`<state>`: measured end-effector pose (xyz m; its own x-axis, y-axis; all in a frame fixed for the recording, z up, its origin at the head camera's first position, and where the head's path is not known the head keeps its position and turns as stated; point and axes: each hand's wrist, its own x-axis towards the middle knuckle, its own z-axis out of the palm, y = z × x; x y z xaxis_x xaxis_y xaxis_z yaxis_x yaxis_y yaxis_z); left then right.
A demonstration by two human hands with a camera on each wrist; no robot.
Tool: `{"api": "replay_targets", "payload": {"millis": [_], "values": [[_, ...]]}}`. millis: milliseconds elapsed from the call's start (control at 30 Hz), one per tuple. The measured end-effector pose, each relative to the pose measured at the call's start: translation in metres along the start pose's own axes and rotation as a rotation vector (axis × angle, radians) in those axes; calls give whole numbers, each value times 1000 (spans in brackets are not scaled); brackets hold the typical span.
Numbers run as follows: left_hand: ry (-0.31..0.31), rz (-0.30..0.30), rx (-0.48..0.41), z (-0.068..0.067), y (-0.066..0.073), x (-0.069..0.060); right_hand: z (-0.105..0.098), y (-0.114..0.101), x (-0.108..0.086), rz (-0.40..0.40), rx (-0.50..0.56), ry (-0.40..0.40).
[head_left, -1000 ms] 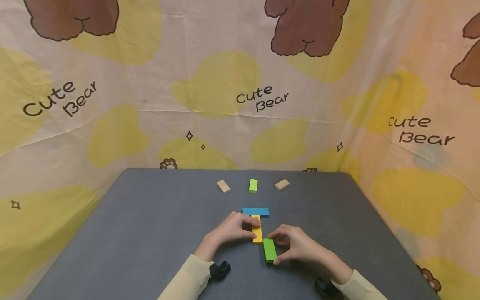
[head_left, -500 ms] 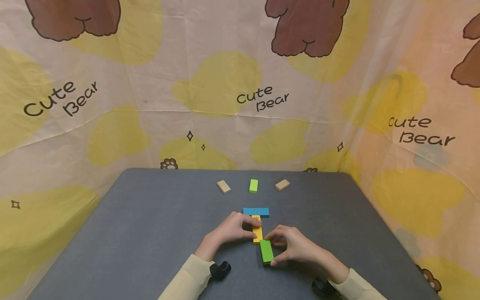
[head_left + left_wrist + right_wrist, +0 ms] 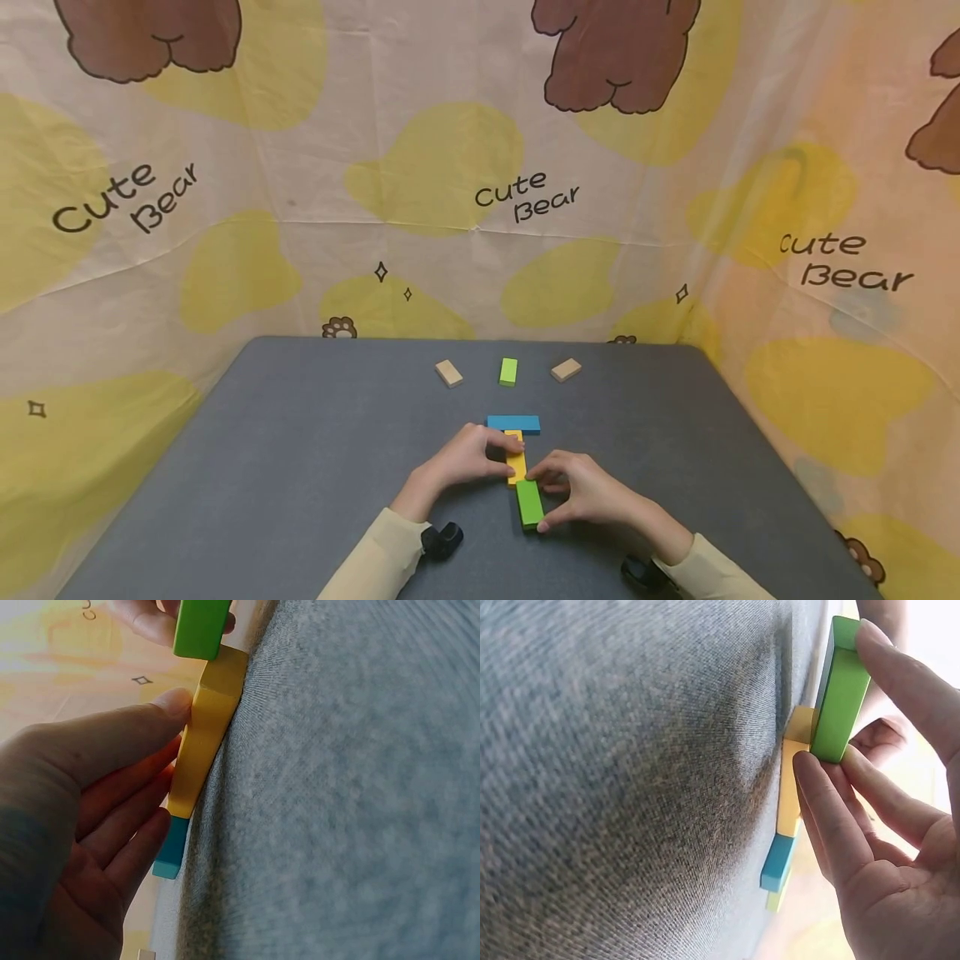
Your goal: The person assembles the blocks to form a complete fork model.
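Note:
The left hand rests its thumb and fingertips on the yellow block, which lies lengthwise with its far end at the long blue block. Between thumb and fingertips, the right hand pinches the green block at the yellow block's near end. In the right wrist view the green block stands out above the yellow block, and the fingertips of the right hand are beside both. From the left wrist view, the left thumb touches the side of the yellow block.
Toward the back of the grey table lie a light green block and two tan blocks, one on the left and one on the right. A printed cloth hangs behind the table.
The right hand has moved slightly left with the green block, from beside the yellow block's near corner to its near end. The left hand and yellow block have stayed in place.

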<state>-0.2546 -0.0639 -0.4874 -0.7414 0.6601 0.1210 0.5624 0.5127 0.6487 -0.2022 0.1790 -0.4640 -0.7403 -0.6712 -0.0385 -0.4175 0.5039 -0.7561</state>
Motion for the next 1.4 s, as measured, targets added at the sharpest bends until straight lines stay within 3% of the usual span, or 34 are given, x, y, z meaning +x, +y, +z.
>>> {"api": "replay_targets", "payload": {"millis": [1400], "values": [[14,13,-6,2,-1,1,5,-1,7,88,-23,-33]]}}
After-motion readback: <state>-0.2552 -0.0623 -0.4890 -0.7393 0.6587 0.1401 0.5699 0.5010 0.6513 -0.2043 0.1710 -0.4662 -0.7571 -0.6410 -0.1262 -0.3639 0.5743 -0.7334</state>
